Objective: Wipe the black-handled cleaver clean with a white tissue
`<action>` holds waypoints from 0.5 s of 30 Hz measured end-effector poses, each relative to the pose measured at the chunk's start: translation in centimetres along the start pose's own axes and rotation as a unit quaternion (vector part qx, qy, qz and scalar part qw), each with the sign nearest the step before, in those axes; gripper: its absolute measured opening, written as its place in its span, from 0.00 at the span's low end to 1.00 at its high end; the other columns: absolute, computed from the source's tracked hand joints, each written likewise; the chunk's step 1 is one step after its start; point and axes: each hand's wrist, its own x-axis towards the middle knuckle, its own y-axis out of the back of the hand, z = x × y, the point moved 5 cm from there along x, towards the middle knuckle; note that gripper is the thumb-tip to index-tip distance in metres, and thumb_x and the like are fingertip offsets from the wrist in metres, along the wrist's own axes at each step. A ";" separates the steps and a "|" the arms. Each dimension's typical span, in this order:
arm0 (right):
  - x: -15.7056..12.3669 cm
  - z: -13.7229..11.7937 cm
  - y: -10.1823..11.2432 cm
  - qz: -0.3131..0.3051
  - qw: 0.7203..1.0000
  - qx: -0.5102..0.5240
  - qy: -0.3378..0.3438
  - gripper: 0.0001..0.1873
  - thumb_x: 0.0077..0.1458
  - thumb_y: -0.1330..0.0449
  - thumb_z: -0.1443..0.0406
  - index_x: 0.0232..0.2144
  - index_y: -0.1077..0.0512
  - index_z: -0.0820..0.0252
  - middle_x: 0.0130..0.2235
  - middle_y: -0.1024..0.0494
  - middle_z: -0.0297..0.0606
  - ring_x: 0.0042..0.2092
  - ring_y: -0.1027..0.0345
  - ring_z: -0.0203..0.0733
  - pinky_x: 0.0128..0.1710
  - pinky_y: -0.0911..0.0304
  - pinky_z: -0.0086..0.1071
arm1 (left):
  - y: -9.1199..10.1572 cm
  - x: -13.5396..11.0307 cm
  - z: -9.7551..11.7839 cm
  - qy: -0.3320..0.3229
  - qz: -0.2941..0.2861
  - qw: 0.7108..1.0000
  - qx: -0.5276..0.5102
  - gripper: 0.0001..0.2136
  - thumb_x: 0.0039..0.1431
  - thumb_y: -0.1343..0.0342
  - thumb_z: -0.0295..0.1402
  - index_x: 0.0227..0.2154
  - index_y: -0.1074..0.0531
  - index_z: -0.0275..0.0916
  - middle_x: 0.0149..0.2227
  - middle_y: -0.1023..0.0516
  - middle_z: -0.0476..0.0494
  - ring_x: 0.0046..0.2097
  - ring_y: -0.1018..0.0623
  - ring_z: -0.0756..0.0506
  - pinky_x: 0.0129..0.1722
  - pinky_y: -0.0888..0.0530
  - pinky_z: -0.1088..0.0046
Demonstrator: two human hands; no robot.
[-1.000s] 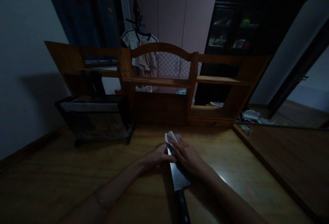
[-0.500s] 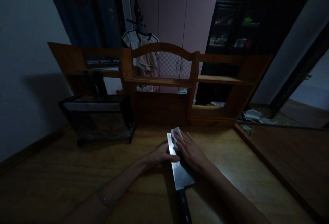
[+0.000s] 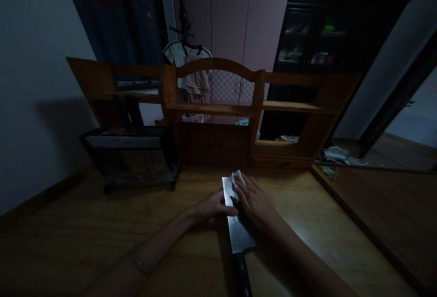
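Note:
A cleaver (image 3: 239,233) with a broad metal blade and a black riveted handle lies over the wooden table, its handle toward me. My left hand (image 3: 215,207) grips the blade from the left, thumb across the flat and the other fingers hidden beneath. On the blade's far right part, my right hand (image 3: 256,201) presses a folded white tissue (image 3: 238,179) against the metal with its fingers. The palm of that hand covers part of the blade's right edge.
A knife block (image 3: 131,160) with black handles stands on the table (image 3: 170,238) at the left. Behind it rises a wooden shelf unit (image 3: 218,140) along the far edge. A raised wooden border (image 3: 355,210) runs down the right side.
My right hand has slid slightly to the right with the tissue, baring more of the blade's far end. My left hand keeps its hold on the cleaver.

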 end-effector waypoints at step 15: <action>0.6 -1.9 -0.2 -0.033 0.998 0.015 0.049 0.28 0.70 0.64 0.58 0.69 0.64 0.51 0.70 0.59 0.35 0.70 0.66 0.41 0.68 0.64 0.49 | -0.5 -0.1 0.8 -0.018 -0.046 0.998 0.046 0.17 0.47 0.35 0.29 0.42 0.23 0.35 0.40 0.21 0.45 0.45 0.25 0.43 0.46 0.31 0.70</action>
